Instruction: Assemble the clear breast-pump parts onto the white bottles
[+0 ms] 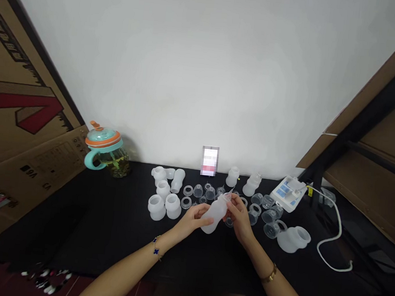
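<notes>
My left hand [194, 217] is closed around the body of a frosted white baby bottle [214, 214], which leans to the upper right. At the bottle's neck, my right hand [241, 217] pinches a clear pointed teat [227, 196]; whether it is seated in the neck I cannot tell. To the left stand several open white bottle bodies [157, 207], one lying down. Clear rings [186, 203] and clear caps [198, 191] are spread behind and to both sides of my hands. A larger white bottle body [293, 239] lies tilted at the right.
Against the wall stand a lit phone [209, 161] and two white bottles [251, 185]. A white power strip [288, 194] with a looping cable [340, 227] is at the right. A teal-and-orange teapot [108, 153] stands left, beside a large cardboard box [30, 104].
</notes>
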The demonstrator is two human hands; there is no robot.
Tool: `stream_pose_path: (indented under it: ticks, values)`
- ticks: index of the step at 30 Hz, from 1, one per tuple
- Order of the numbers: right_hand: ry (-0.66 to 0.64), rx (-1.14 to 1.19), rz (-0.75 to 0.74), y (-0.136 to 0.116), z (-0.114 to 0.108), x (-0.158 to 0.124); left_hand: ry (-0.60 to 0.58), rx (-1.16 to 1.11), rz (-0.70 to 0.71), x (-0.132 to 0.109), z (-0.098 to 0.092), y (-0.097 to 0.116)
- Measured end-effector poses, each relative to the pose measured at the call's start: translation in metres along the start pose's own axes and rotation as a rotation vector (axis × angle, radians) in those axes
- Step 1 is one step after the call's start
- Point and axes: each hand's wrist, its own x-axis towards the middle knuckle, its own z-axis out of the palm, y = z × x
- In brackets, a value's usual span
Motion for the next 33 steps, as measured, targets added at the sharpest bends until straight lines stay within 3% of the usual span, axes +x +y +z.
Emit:
stream_pose_path:
  ticks: [11,25,33]
  values:
    - [-0.086,0.039,0.046,-0.014,-0.002,-0.001,0.011,0.035,-0.001,-0.002,-0.005,-0.005]
    - [0.002,0.005,0.011,-0.017,-0.002,-0.001,-0.027,0.058,-0.039,-0.005,0.001,0.004]
    - [0.057,0.015,0.002,-0.014,-0.002,0.001,-0.029,0.052,-0.035,-0.003,-0.001,-0.002]
